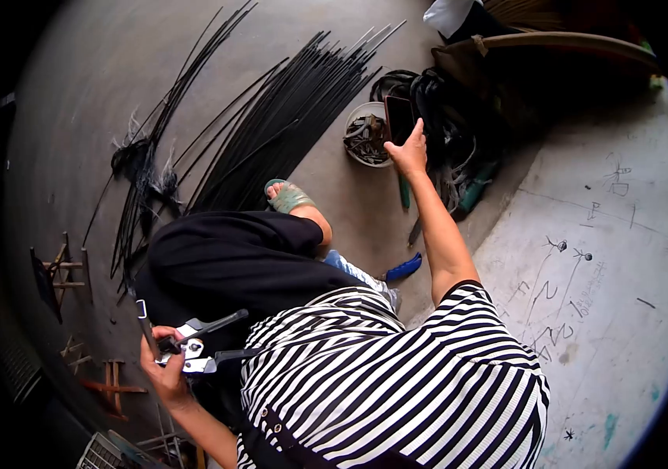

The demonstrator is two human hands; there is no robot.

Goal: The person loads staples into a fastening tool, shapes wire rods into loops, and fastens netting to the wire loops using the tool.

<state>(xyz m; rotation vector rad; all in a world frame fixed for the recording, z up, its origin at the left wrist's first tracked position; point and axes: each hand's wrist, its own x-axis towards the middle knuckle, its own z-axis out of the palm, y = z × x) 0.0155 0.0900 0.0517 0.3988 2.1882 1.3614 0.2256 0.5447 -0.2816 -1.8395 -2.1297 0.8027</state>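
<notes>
The left hand [166,366] was curled around a metal tool [194,346] with black handles. The right hand [410,152], thumb and fingers spread, was at the near end of a dark phone [399,114] beside a bucket [362,111]; whether it gripped could not be told.

A: Classify location.
B: Probably small workshop. Note black rods [287,117] bundled on bare floor [100,86], upper centre of frame; bucket [360,109] of dark scraps, right of rods.
A: List further indicators.
B: See hand tool [203,365], lower left; handwritten figures [550,295], right side.
</notes>
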